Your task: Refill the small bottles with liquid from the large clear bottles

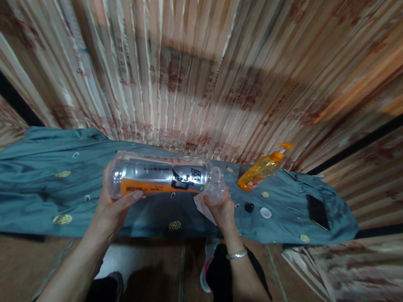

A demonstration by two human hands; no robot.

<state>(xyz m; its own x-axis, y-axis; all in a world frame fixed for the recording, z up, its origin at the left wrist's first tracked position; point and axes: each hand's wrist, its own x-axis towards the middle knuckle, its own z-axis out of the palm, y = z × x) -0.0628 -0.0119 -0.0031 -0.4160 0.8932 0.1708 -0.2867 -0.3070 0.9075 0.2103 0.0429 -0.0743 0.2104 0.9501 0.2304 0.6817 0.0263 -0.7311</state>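
Note:
A large clear plastic bottle with a silver and orange label lies sideways in the air above the cloth. My left hand is wrapped round its base end, thumb along the orange part of the label. At the other end, my right hand grips a small clear container by the neck of the large bottle; whether the two touch is hard to tell. A white tissue shows just beside my right fingers, partly hidden by them.
On the teal patterned cloth, an orange pump bottle stands right of my hands. Near it are a small black object, a white cap and a dark phone. A striped curtain hangs behind.

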